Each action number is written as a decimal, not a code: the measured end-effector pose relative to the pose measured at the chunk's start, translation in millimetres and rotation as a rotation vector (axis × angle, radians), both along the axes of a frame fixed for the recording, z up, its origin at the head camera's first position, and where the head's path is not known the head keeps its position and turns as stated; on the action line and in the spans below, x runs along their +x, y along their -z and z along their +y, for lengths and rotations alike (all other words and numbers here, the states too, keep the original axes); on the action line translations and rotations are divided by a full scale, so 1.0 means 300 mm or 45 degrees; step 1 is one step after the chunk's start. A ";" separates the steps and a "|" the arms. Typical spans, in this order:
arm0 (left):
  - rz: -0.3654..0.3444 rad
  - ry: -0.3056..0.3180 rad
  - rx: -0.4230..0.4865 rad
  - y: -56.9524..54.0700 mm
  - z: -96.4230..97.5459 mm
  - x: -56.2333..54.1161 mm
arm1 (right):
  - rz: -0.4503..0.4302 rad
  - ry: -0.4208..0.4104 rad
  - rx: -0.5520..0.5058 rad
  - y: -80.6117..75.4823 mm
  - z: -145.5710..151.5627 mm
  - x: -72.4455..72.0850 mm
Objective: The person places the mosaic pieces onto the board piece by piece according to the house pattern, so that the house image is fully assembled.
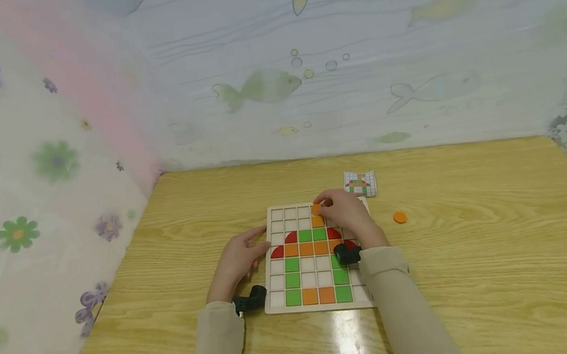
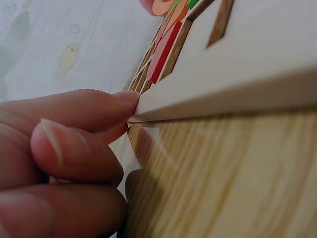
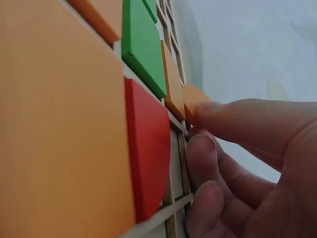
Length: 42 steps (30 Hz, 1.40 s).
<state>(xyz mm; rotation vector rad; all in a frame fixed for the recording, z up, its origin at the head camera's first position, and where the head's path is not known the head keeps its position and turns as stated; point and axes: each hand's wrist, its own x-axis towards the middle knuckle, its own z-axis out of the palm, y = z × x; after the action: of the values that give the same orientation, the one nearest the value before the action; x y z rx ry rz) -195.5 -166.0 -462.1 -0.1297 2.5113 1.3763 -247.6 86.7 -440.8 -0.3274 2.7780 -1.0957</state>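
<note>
My right hand [image 1: 345, 212] pinches an orange puzzle piece [image 1: 316, 209] between thumb and fingertips over the top row of the wooden grid board [image 1: 279, 269]. In the right wrist view that orange piece [image 3: 192, 101] has a rounded edge and stands just past a square orange tile [image 3: 172, 84]. My left hand [image 1: 238, 262] lies at the board's left side. The left wrist view shows one fingertip [image 2: 130, 96] touching the board's edge, while the other fingers bend below it. Green tiles [image 1: 291, 264], orange tiles and red quarter-round pieces [image 1: 278, 252] sit in the board's cells.
A small printed pattern card [image 1: 360, 183] lies behind the board, close to my right hand. One round orange piece [image 1: 400, 217] rests on the wooden table [image 1: 495, 257] right of the board. A fish-patterned curtain [image 1: 261, 85] hangs beyond the table's far edge.
</note>
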 end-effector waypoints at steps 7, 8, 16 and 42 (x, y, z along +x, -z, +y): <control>-0.001 0.008 0.008 -0.004 0.008 0.002 | 0.011 -0.048 0.087 -0.010 0.002 0.009; -0.001 0.007 0.006 -0.005 0.009 0.002 | 0.011 -0.047 0.094 -0.011 0.002 0.010; 0.019 0.021 -0.006 -0.009 0.017 0.006 | 0.020 -0.035 0.106 -0.003 0.014 0.012; 0.005 0.033 -0.020 0.001 -0.008 -0.006 | -0.077 -0.004 -0.165 -0.041 0.120 0.081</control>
<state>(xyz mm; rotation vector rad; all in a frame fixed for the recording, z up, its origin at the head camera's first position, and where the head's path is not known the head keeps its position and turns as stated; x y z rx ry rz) -197.3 -168.4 -462.3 -0.0976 2.5185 1.3491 -223.1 122.6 -428.6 -0.3079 2.6595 -1.2666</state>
